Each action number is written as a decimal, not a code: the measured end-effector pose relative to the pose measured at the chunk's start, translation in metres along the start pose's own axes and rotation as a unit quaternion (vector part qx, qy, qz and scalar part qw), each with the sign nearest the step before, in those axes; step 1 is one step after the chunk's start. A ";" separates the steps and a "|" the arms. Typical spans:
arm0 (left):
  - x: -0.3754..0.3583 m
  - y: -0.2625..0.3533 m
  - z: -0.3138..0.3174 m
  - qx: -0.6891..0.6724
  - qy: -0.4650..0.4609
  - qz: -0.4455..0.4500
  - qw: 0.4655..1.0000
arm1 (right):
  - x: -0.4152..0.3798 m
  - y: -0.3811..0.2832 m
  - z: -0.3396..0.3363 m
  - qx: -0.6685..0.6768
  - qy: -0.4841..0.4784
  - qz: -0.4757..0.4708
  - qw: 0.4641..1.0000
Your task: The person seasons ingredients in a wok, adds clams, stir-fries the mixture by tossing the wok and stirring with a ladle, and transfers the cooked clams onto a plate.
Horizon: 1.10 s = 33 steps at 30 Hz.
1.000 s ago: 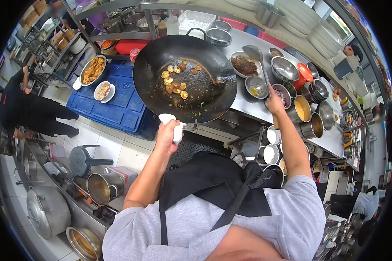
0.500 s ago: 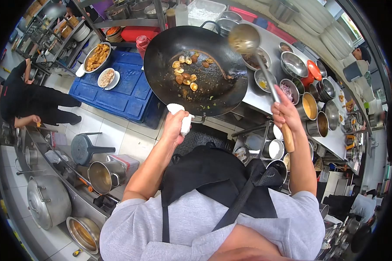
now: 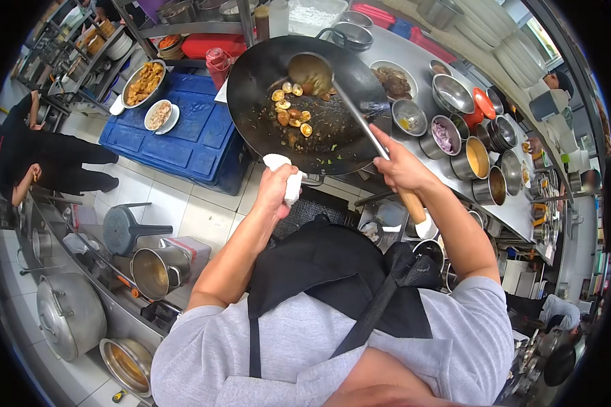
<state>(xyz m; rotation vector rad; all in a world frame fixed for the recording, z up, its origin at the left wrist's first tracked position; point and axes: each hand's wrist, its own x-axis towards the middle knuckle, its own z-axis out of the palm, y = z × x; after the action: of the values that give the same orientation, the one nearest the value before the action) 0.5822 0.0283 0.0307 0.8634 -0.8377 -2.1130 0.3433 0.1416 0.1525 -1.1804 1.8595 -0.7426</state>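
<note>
A large dark wok (image 3: 265,129) stands in front of me, tilted a little, holding several browned, rounded pieces of food (image 3: 292,112) and scraps of green. My left hand (image 3: 276,190) is closed round a folded white cloth (image 3: 294,186) at the wok's near rim; whether a handle lies under the cloth is hidden. My right hand (image 3: 404,166) grips a long ladle (image 3: 360,119) by its metal shaft, just above the wooden end. Over the far part of the wok, beside the food, is the ladle's bowl (image 3: 311,73).
To the right, a steel counter (image 3: 414,57) carries several bowls, with sliced red onion (image 3: 443,136) and an orange liquid (image 3: 478,158) among them. Left of the wok, a blue chest (image 3: 176,142) bears a bowl (image 3: 159,117) of chopped food. A person in black (image 3: 54,149) stands far left.
The ladle has swung left from above the counter's bowls to over the wok. My right hand has moved left and slightly down with it. My left hand stays at the rim.
</note>
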 end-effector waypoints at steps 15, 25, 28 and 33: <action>0.026 -0.011 0.020 0.005 0.012 0.046 0.999 | -0.025 0.005 0.024 0.174 -0.103 0.073 0.977; 0.040 -0.006 0.066 0.008 0.058 0.051 0.997 | -0.080 -0.051 0.020 0.511 -0.215 0.129 0.822; 0.044 -0.019 0.070 0.062 0.073 0.088 0.992 | -0.074 -0.048 0.016 0.605 -0.220 0.121 0.755; 0.034 -0.027 0.079 0.069 0.072 0.094 0.991 | -0.064 -0.026 0.021 0.641 -0.239 0.071 0.726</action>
<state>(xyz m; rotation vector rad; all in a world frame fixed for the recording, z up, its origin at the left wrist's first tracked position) 0.4939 0.0395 0.0440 0.9575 -0.9580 -1.8230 0.3887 0.1892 0.1824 -0.2195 0.6112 -1.1732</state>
